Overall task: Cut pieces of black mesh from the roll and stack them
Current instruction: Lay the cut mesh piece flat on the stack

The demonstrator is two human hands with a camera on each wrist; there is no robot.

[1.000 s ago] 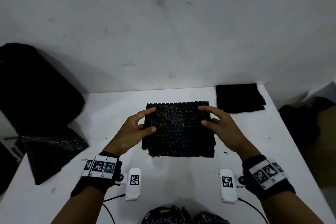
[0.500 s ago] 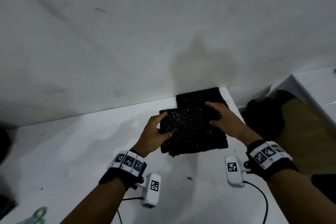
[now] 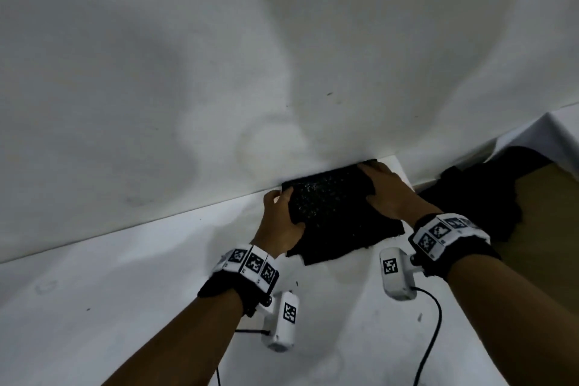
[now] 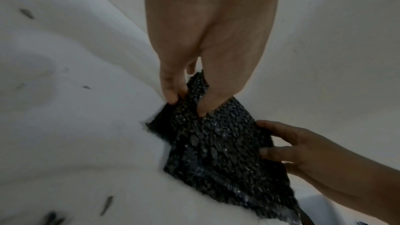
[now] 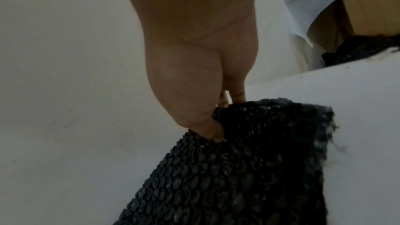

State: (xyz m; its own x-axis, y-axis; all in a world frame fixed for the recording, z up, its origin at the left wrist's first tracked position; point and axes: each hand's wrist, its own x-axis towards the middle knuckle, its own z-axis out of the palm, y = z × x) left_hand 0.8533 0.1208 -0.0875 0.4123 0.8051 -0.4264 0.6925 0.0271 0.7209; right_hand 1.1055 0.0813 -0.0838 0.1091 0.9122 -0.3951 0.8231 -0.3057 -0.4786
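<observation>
Black mesh piece [image 3: 332, 216] coarse, bumpy, faintly glinting, white table [image 3: 125, 291] smooth, matt

Dim, soft shadows, motion blur, wide-angle distortion

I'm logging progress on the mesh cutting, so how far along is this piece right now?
Done: a piece of mesh is already cut free. In hand: the left hand and right hand grip its two sides, holding it at the table's far right corner by the wall, over more black mesh lying underneath, so it looks nearly placed. Left: letting go and squaring it up. The roll is out of view, so remaining cuts can't be judged.
</observation>
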